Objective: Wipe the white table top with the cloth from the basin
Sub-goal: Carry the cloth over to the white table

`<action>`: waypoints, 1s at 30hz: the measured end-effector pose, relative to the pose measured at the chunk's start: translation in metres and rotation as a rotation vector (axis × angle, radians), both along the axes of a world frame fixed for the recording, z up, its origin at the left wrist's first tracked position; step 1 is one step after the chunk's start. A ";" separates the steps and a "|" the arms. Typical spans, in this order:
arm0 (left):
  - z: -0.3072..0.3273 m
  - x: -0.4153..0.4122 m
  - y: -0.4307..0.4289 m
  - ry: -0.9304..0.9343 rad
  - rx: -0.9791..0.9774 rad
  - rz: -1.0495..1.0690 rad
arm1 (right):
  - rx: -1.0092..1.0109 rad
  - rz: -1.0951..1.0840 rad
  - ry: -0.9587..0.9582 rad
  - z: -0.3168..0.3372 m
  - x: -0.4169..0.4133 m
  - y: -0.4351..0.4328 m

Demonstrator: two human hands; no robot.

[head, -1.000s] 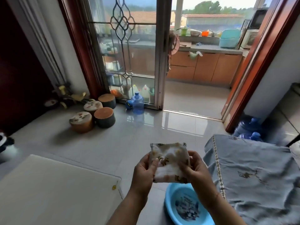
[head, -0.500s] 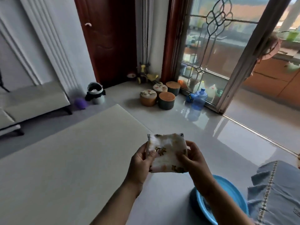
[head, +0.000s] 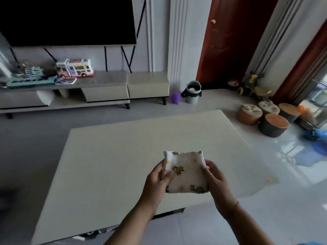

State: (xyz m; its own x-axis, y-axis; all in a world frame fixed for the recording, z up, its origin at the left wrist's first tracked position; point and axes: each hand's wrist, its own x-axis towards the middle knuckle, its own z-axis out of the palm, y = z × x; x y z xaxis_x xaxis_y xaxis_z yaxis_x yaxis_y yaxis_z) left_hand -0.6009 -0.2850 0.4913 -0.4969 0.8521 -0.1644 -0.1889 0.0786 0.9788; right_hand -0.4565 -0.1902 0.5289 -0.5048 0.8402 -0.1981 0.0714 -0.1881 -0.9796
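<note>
Plainly, the cloth [head: 185, 172] is a soft thing: a folded square of white fabric with yellowish prints, held up in the air over the near right part of the table [head: 113, 167], not touching it. The left hand [head: 156, 183] pinches its left edge, thumb on the upper face and fingers underneath; the right hand [head: 216, 179] clamps its right edge the same way. So the two hands are close together, with only the cloth between them.

Judged from the folds, it should be light and limp, with no stiffness of its own, and it would droop or fall open if one edge were let go. Having come from the basin, it is probably damp, so a little heavier and clingier than dry fabric; wetness cannot be confirmed by sight. It is not fragile and should not slip.

For wiping, a flat palm spread over the middle of the folded pad would likely serve better than an edge pinch, keeping the layers together and pressing evenly on the table. The table's white top looks smooth and bare, so the cloth should glide easily.
</note>
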 end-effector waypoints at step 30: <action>-0.240 -0.339 -0.261 -0.039 -0.572 0.220 | -0.162 0.630 -0.479 -0.250 -0.391 -0.204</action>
